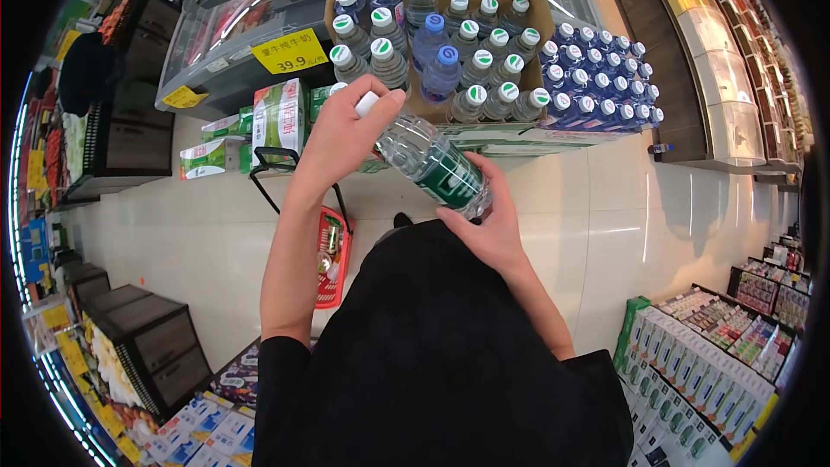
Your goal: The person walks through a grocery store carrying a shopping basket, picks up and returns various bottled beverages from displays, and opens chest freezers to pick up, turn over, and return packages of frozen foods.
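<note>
A clear water bottle (439, 168) with a green label is tilted in front of me, its white cap toward the upper left. My left hand (353, 125) is closed around the neck and cap end. Around the bottle's base, my right hand (491, 216) is wrapped with thumb and fingers on either side. Just beyond is an open cardboard box (536, 22) of upright bottles, mostly clear with white-and-green caps. Among them stand blue-capped bottles, one of them a blue bottle (441, 78) near the box's middle.
Blue-labelled bottles (596, 78) stand packed right of the box. Milk cartons (281, 117) are at its left, under a yellow price sign (290, 52). A red shopping basket (344, 268) with items inside is on the floor. Product shelves (700, 355) flank the aisle.
</note>
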